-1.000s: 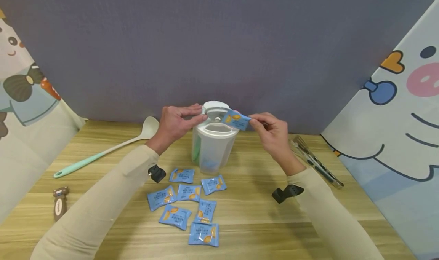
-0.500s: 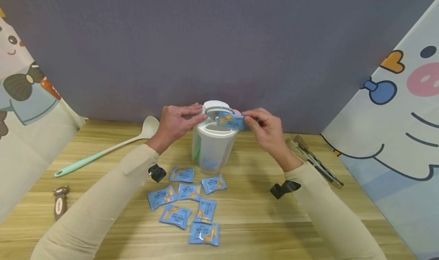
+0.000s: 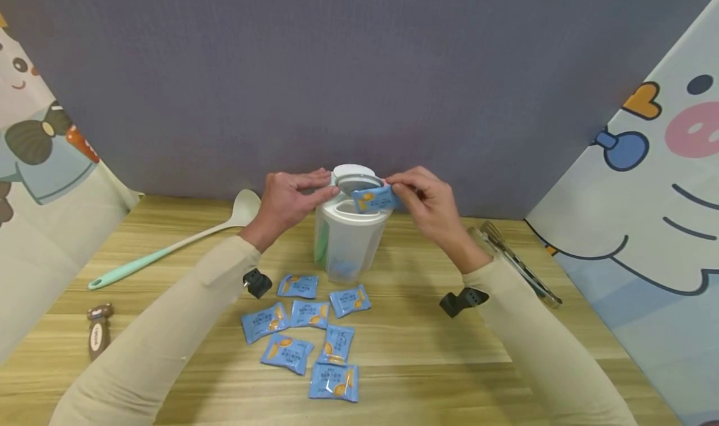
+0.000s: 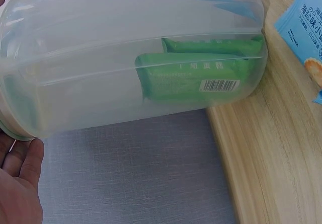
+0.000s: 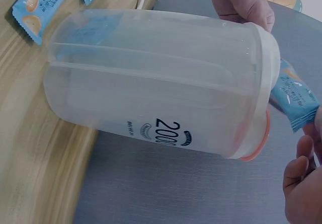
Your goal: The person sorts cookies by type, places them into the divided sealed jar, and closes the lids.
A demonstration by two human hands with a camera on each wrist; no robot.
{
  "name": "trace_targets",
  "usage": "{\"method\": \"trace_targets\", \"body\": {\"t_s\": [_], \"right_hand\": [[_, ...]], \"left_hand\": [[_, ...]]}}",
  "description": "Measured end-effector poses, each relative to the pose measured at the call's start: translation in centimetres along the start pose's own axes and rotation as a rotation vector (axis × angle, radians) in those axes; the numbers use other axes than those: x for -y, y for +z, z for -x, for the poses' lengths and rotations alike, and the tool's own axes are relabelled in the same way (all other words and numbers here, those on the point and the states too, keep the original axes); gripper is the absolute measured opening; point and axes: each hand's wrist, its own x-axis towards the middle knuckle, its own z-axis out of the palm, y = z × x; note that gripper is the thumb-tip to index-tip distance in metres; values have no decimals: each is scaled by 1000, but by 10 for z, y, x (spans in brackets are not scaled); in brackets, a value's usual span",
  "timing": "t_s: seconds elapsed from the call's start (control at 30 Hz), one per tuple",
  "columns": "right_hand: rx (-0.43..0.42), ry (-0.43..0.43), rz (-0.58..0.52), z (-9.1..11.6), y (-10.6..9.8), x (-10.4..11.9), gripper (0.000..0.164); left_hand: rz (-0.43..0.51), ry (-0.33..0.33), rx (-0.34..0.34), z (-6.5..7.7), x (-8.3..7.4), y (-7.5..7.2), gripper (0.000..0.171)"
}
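A translucent storage canister [image 3: 355, 245] with a white lid stands on the wooden table, one flap of the lid raised. In the left wrist view, green packets [image 4: 196, 75] show inside it, and in the right wrist view a blue packet [image 5: 95, 30] does. My left hand [image 3: 289, 201] touches the lid's left side with extended fingers and thumb. With thumb and fingers, my right hand [image 3: 427, 204] pinches one end of a blue snack packet [image 3: 373, 198]. Its other end lies over the lid opening; how far it reaches in is hard to see.
Several blue snack packets [image 3: 309, 314] lie in front of the canister. A white ladle with a mint handle [image 3: 135, 269] lies at left, near a brown bear-topped item [image 3: 98, 332]. Metal tongs [image 3: 519, 267] lie at right. A grey panel [image 3: 348, 70] rises behind.
My right hand has carried the packet leftward, from the lid's right edge to over the opening. My left hand has stayed on the lid.
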Motion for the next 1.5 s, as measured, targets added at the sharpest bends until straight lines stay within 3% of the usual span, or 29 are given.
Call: {"method": "trace_targets", "body": {"t_s": [1.03, 1.5], "right_hand": [[126, -64, 19, -10, 11, 4, 14], [156, -108, 105, -12, 14, 6, 16]], "left_hand": [[-8, 38, -23, 0, 2, 1, 29], [-3, 48, -22, 0, 2, 0, 29]]}}
